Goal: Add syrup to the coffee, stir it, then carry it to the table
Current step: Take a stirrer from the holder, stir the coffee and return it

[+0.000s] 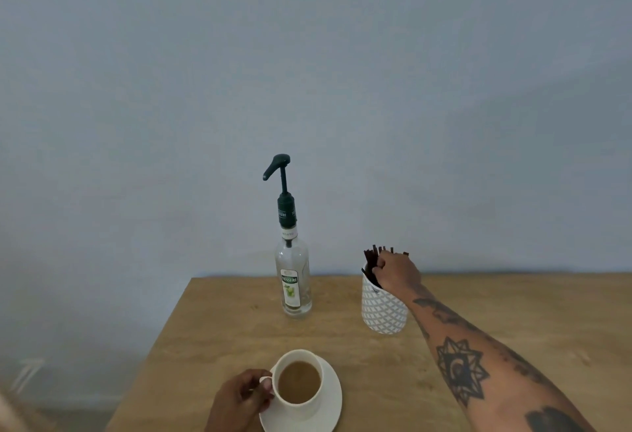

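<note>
The right hand [396, 269] reached across to the patterned cup [384, 308] at the back of the desk [478, 298], its fingers curled in among the dark stir sticks [371, 255] that stood upright in it, seemingly pinching one; which stick it held could not be told. That reach suited the stirring step, the sticks being kept on end so that one could be drawn out alone. The left hand [239, 401] held the handle of the white coffee cup [299, 385] between thumb and fingers, probably to steady it on its saucer [330, 407] near the front edge of the desk. The cup held pale brown coffee, well below the rim, leaving room for stirring without a spill. The syrup bottle [293, 281] stood upright behind the cup and to the left of the sticks, untouched, its pump spout [273, 168] pointing leftward. Whether syrup had gone in could not be judged from the coffee's look.
</note>
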